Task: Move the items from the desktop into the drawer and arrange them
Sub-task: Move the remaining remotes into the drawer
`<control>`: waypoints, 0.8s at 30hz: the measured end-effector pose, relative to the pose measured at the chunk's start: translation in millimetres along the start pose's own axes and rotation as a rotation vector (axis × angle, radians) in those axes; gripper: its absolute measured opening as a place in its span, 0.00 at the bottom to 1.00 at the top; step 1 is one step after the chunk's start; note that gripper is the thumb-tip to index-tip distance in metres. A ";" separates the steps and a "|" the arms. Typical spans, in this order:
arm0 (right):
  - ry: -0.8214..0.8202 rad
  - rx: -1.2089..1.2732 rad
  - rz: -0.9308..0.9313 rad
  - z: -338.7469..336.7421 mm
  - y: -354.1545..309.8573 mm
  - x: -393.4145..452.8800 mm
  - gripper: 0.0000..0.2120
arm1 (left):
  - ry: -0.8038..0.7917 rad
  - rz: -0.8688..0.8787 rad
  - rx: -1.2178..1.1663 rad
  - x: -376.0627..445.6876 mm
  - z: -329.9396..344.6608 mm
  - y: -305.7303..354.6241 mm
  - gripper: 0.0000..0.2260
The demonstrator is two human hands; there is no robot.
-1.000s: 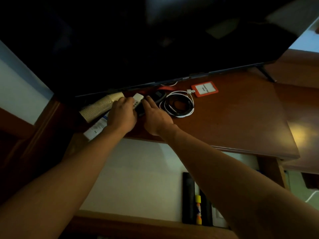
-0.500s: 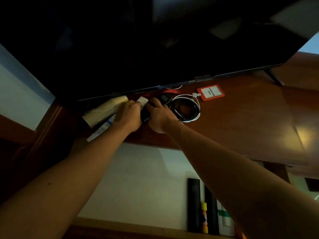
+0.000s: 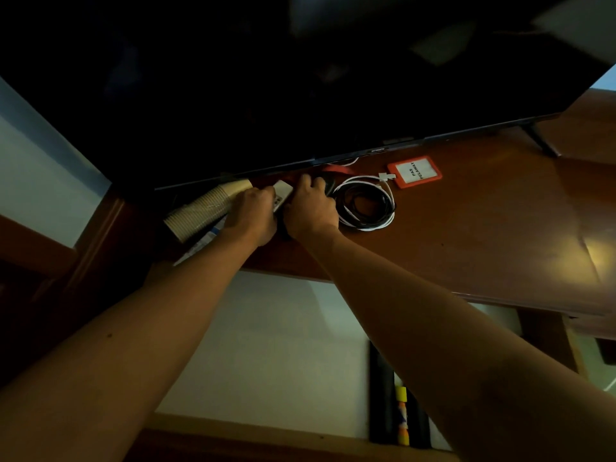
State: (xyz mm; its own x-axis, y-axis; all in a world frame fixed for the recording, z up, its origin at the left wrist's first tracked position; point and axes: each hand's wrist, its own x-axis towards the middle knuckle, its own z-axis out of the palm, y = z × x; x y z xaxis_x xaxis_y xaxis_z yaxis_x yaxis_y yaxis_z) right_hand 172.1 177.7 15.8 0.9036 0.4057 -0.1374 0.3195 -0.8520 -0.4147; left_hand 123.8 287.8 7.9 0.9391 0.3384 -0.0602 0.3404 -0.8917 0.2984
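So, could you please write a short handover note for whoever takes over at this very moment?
Left hand: closed on the white remote on the desktop.
Right hand: curled over a dark item beside it; grip unclear.
On the desktop: stack of paper cups, coiled cables, red badge holder.
Done: a few items lie at the right of the open drawer.
Left: move the rest into the drawer and arrange them.
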 end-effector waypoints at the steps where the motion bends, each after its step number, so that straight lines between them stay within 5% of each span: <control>1: 0.001 0.057 0.019 -0.9 -0.4 1.4 0.28 | 0.005 -0.007 -0.006 -0.9 -0.9 0.8 0.14; 7: -0.031 0.161 0.071 -7.5 4.8 -7.9 0.38 | 0.052 -0.061 -0.093 -11.3 -2.7 -0.4 0.16; 17: 0.004 0.363 0.062 -17.1 15.5 -59.4 0.36 | 0.126 -0.081 -0.306 -67.3 -6.4 19.5 0.19; 24: -0.085 0.428 0.157 -20.2 53.3 -125.0 0.33 | 0.031 -0.095 -0.446 -122.6 12.6 35.3 0.23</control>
State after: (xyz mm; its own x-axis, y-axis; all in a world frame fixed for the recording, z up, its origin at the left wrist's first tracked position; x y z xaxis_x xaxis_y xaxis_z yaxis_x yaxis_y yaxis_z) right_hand 82.0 74.9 29.1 0.8992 0.3236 -0.2945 0.0178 -0.6996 -0.7143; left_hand 21.4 211.1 13.9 0.9006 0.4272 -0.0803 0.3647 -0.6419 0.6745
